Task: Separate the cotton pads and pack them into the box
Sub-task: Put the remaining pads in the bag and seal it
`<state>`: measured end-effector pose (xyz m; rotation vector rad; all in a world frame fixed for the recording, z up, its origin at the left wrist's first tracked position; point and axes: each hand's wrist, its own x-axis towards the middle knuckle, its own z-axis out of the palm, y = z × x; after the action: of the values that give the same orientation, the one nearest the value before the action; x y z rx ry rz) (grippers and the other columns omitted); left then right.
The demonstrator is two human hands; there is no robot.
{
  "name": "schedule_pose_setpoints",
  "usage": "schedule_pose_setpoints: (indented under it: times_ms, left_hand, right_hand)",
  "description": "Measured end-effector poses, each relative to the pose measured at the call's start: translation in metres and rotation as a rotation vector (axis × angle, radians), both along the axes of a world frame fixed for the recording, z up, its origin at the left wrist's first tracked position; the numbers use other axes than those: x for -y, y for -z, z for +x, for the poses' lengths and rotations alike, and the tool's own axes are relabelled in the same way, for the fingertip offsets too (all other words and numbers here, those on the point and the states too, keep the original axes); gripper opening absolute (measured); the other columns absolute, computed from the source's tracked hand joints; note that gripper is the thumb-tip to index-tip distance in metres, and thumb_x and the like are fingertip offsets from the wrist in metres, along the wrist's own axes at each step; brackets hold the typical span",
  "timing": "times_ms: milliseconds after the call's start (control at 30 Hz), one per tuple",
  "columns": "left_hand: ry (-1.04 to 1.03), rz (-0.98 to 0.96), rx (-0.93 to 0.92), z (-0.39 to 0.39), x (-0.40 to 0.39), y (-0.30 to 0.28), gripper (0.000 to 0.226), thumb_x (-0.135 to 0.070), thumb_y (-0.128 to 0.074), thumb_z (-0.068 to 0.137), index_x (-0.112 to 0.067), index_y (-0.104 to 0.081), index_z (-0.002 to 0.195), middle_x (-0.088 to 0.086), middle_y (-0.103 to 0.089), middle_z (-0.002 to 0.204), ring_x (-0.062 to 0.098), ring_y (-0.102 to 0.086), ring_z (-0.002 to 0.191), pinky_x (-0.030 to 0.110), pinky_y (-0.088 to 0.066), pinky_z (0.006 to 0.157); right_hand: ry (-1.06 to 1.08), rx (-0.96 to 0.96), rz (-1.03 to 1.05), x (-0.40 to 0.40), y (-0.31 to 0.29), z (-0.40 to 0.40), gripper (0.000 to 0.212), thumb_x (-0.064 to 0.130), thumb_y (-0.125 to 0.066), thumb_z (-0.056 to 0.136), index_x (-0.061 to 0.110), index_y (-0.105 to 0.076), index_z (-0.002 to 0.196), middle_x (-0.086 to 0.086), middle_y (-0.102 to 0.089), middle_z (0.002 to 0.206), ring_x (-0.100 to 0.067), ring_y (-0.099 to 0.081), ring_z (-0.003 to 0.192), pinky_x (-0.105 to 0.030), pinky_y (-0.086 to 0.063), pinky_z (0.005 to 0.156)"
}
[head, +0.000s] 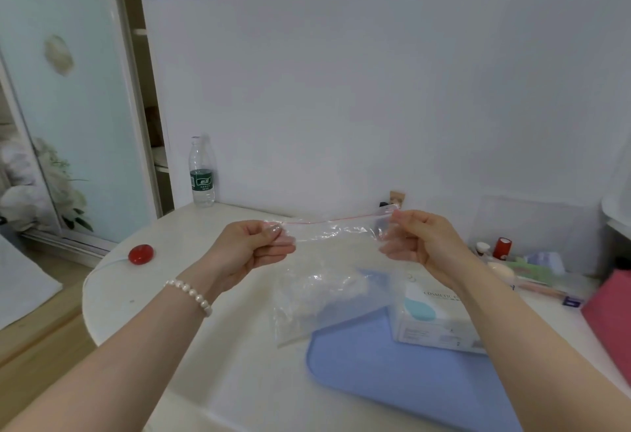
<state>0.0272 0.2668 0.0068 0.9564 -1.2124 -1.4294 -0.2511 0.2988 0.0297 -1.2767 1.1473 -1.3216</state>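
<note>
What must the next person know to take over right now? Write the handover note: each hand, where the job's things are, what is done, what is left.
Left hand: pinches the left top corner of the clear zip bag.
Right hand: pinches the right top corner; the bag hangs stretched between both hands above the table.
The white stuff inside the bag looks like the cotton pads.
Box: on the blue mat, under the right forearm.
Done: bag picked up. Whether the red-lined seal is open cannot be told.
Left: take the pads out, separate them, pack them into the box.
</note>
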Motion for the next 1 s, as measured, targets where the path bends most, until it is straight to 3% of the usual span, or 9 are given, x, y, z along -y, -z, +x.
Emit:
schedule_pose_setpoints:
  times_ms: [133, 300, 600, 733, 800, 900, 933, 1000]
  left_hand:
    - [-0.005, -0.007, -0.048, -0.001, -0.003, 0.0, 0.01, -0.003, -0.051, 0.092, -0.001, -0.058, 0.085, 0.017, -0.073, 0.082, 0.025, -0.073, 0.076, 0.029, -0.06, 0.069]
    - [-0.003, 0.018, -0.101, 0.002, -0.003, 0.002, 0.02, -0.004, -0.047, 0.095, 0.0, -0.058, 0.08, 0.017, -0.073, 0.084, 0.026, -0.072, 0.078, 0.032, -0.059, 0.073]
    - [-0.188, -0.001, 0.008, -0.005, 0.002, 0.013, 0.019, -0.001, -0.051, 0.093, 0.0, -0.06, 0.075, 0.007, -0.073, 0.07, 0.012, -0.059, 0.041, 0.021, -0.053, 0.049]
    - [-0.158, 0.115, 0.109, -0.002, 0.009, 0.021, 0.011, -0.009, -0.057, 0.091, -0.002, -0.063, 0.087, 0.011, -0.074, 0.09, 0.011, -0.056, 0.041, 0.022, -0.054, 0.052]
    - [-0.193, 0.121, 0.25, -0.003, 0.011, 0.017, 0.025, -0.024, -0.063, 0.088, -0.005, -0.064, 0.104, 0.009, -0.071, 0.105, 0.013, -0.057, 0.053, 0.025, -0.052, 0.06]
    - [-0.335, -0.036, 0.531, -0.013, 0.012, 0.002, 0.07, -0.064, -0.065, 0.069, -0.019, -0.057, 0.123, 0.001, -0.055, 0.127, 0.02, -0.056, 0.103, 0.034, -0.042, 0.092]
    - [-0.34, -0.13, 0.634, -0.019, 0.012, -0.004, 0.077, -0.074, -0.061, 0.056, -0.029, -0.059, 0.118, -0.003, -0.053, 0.129, 0.019, -0.05, 0.116, 0.039, -0.037, 0.102]
    - [-0.234, -0.288, 0.78, -0.036, 0.011, -0.017, 0.062, -0.078, -0.059, 0.045, -0.043, -0.062, 0.096, -0.011, -0.055, 0.123, 0.014, -0.045, 0.122, 0.042, -0.03, 0.109]
  right_hand:
    - [0.085, -0.05, -0.109, 0.002, -0.006, -0.001, 0.012, 0.015, -0.064, 0.084, 0.005, -0.068, 0.079, -0.009, -0.071, 0.069, -0.02, -0.066, 0.057, -0.025, -0.054, 0.053]
    - [0.066, -0.039, -0.116, 0.0, -0.005, -0.003, 0.011, 0.012, -0.063, 0.083, 0.005, -0.067, 0.076, -0.008, -0.07, 0.068, -0.02, -0.067, 0.056, -0.026, -0.055, 0.053]
    - [0.133, 0.12, -0.103, 0.001, 0.015, 0.007, 0.035, -0.006, -0.062, 0.079, 0.01, -0.069, 0.049, -0.009, -0.067, 0.057, -0.018, -0.064, 0.051, -0.022, -0.054, 0.052]
    - [0.174, 0.066, -0.128, 0.003, 0.017, 0.012, 0.037, -0.011, -0.062, 0.078, 0.011, -0.069, 0.048, -0.005, -0.066, 0.052, -0.014, -0.063, 0.047, -0.021, -0.054, 0.051]
    - [0.159, 0.007, -0.145, 0.004, 0.015, 0.014, 0.025, -0.011, -0.062, 0.078, 0.003, -0.067, 0.058, -0.005, -0.066, 0.052, -0.014, -0.063, 0.047, -0.022, -0.055, 0.051]
    - [0.121, -0.051, -0.155, 0.005, 0.01, 0.019, 0.016, -0.011, -0.062, 0.079, -0.001, -0.064, 0.066, 0.0, -0.068, 0.054, -0.012, -0.063, 0.049, -0.021, -0.055, 0.052]
    - [0.103, -0.067, -0.155, 0.006, 0.009, 0.021, 0.015, -0.01, -0.062, 0.079, -0.001, -0.065, 0.068, 0.001, -0.068, 0.055, -0.011, -0.064, 0.05, -0.021, -0.055, 0.052]
    - [0.054, -0.099, -0.141, 0.006, 0.006, 0.027, 0.01, -0.008, -0.062, 0.08, -0.004, -0.066, 0.072, 0.001, -0.068, 0.056, -0.013, -0.064, 0.05, -0.023, -0.057, 0.055]
